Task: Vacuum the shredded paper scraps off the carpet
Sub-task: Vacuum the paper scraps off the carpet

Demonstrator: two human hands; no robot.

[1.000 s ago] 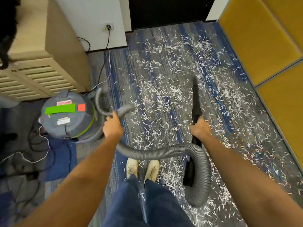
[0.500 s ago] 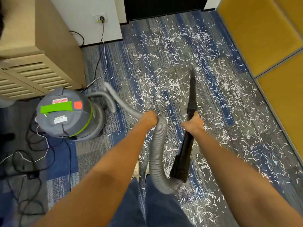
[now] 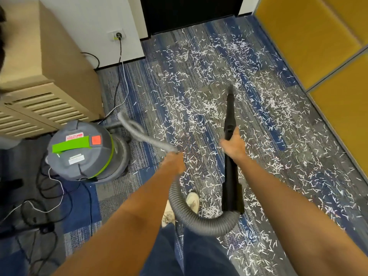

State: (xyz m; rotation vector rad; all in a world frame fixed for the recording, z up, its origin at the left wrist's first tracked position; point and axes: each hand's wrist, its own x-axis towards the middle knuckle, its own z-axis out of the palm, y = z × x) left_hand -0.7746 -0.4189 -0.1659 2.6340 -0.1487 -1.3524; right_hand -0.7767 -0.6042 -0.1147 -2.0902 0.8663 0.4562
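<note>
Scraps of white paper still litter the carpet, thickest from the middle to the far right. The right hand wraps the black wand at mid-length, much as half a second ago, but the wand now points straight toward the far side instead of slanting. Whether its tip touches the carpet I cannot tell. The left hand, blurred, has drawn nearer and grips the grey hose. The hose loop now swings wider, curving right to the wand's near end, past a pale shoe. The vacuum stands at the left as before.
</note>
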